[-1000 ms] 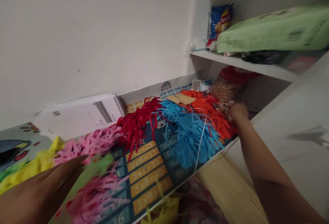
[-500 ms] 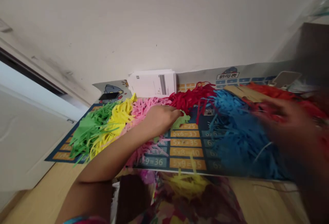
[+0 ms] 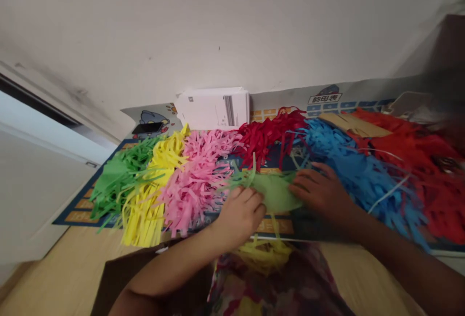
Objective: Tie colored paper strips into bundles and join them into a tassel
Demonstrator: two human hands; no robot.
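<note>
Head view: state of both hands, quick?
Left hand: curled at the light-green paper; whether it grips cannot be told.
Right hand: partly open, at the light-green paper's right side.

The head-worn camera sits above the near edge of the printed mat (image 3: 78, 216) and faces forward and down, toward the wall (image 3: 218, 25). Its wide field includes the white panel (image 3: 32, 190) at frame left. The left hand (image 3: 243, 212) and right hand (image 3: 319, 188) lie at close range, below frame centre.

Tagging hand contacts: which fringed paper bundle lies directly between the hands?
The pale green bundle, between the left hand and right hand. Others lie outside that gap, including the darker green bundle, far left.
</note>
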